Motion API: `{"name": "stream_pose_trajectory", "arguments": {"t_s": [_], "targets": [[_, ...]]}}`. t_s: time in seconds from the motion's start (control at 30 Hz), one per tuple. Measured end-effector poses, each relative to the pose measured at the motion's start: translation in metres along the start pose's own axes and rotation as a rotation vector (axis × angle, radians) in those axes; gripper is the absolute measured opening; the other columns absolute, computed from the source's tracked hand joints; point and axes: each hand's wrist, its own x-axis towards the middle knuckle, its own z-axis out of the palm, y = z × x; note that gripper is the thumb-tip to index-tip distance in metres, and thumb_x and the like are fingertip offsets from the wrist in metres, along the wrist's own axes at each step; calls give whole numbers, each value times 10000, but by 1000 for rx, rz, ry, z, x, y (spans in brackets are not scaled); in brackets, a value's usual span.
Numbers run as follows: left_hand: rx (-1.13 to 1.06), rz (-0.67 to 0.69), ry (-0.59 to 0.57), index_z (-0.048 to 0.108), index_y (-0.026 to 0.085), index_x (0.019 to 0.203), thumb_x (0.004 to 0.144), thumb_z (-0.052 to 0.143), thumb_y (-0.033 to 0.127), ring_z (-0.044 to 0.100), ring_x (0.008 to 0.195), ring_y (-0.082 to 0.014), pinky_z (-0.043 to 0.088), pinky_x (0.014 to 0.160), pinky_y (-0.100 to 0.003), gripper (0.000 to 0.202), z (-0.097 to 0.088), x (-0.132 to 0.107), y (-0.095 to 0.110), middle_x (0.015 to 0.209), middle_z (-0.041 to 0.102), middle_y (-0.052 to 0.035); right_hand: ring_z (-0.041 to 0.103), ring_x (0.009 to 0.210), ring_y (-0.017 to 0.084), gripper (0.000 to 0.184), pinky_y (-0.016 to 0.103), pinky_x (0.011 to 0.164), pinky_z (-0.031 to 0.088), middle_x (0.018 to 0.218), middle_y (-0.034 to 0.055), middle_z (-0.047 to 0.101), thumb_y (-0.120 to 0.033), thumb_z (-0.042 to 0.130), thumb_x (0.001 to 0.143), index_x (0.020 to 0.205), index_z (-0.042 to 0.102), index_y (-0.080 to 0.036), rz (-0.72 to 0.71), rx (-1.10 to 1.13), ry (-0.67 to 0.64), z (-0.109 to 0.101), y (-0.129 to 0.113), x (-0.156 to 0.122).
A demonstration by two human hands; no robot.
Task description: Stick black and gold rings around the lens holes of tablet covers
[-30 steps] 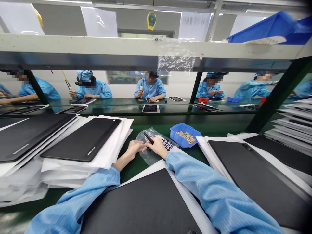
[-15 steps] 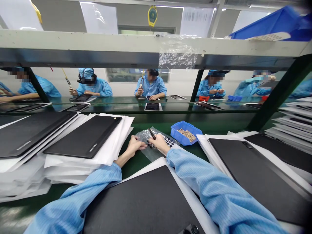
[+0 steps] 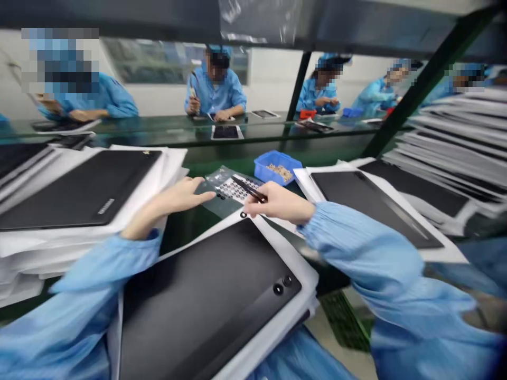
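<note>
Closest, below the fingers of both hands, a black tablet (image 3: 206, 295) lies aslant on white paper (image 3: 307, 272), its two round lenses (image 3: 282, 285) under the right hand. The left hand (image 3: 178, 198) has thumb and forefinger spread wide. The right hand (image 3: 277, 200) grips black tweezers (image 3: 249, 189), whose tips point up and away to the left of its fingers. At the right fingertips is a small black ring (image 3: 243, 215); whether it is pinched there I cannot tell. Just past the fingers, between the hands, a clear bag (image 3: 216, 182) lies with a sheet of dark rings (image 3: 236, 188); I cannot tell if the left thumb touches it. Left of the left fingers, another tablet (image 3: 83, 184) tops a paper stack (image 3: 174, 161); one more (image 3: 356, 200) lies right of the right hand. Beyond the right fingers stands a blue box (image 3: 263, 170) of small tan pieces (image 3: 281, 171). Farthest off, co-workers in blue (image 3: 216, 87) sit at a green bench (image 3: 261, 127).
</note>
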Motion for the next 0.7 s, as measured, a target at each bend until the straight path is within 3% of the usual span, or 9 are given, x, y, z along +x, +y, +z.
{"name": "stream_pose_trajectory", "arguments": {"t_s": [0.03, 0.07, 0.13, 0.23, 0.3, 0.4, 0.7], "targets": [[18, 95, -63, 585, 175, 1203, 719, 722, 408, 466, 1255, -321, 260, 1113, -375, 555, 0, -17, 6, 1304, 549, -79, 465, 494, 52, 96, 171, 487, 350, 538, -26, 593, -138, 655, 697, 604, 665, -117, -13, -48, -11, 2, 4, -24], [82, 311, -135, 591, 204, 1216, 763, 671, 459, 494, 1226, -304, 292, 1100, -371, 526, 2, -35, 12, 1297, 558, -52, 493, 525, 65, 89, 181, 526, 378, 557, -23, 606, -155, 645, 707, 632, 679, -121, 11, -83, -10, 4, 8, -48], [113, 678, -172, 591, 242, 1221, 853, 564, 479, 503, 1216, -273, 362, 1064, -365, 439, 16, -75, 22, 1342, 521, -42, 478, 523, 73, 120, 195, 531, 381, 557, -28, 585, -203, 619, 735, 668, 680, -126, 115, -87, 23, 12, 18, -89], [140, 955, -187, 572, 210, 1215, 926, 481, 329, 447, 1266, -260, 448, 999, -362, 325, 48, -123, 33, 1339, 521, -76, 388, 483, 63, 159, 200, 479, 328, 533, -42, 499, -265, 606, 741, 667, 646, -130, 263, 8, 113, 25, 31, -127], [148, 1013, -199, 534, 196, 1236, 933, 469, 267, 410, 1290, -256, 475, 971, -366, 318, 67, -137, 37, 1324, 531, -86, 371, 491, 66, 168, 205, 477, 316, 545, -41, 475, -293, 613, 726, 681, 635, -132, 311, 92, 153, 32, 37, -136], [120, 1013, -220, 520, 201, 1219, 950, 450, 246, 392, 1290, -244, 463, 988, -384, 282, 81, -138, 38, 1294, 542, -81, 390, 520, 80, 181, 215, 493, 325, 573, -28, 476, -316, 620, 708, 701, 628, -136, 358, 182, 173, 37, 40, -136], [67, 995, -263, 584, 201, 1090, 952, 434, 201, 418, 1248, -243, 361, 1065, -443, 203, 84, -131, 38, 1231, 563, -76, 337, 486, 79, 121, 216, 450, 280, 528, -47, 413, -240, 576, 746, 650, 572, -167, 341, 95, 147, 38, 33, -134]]}}
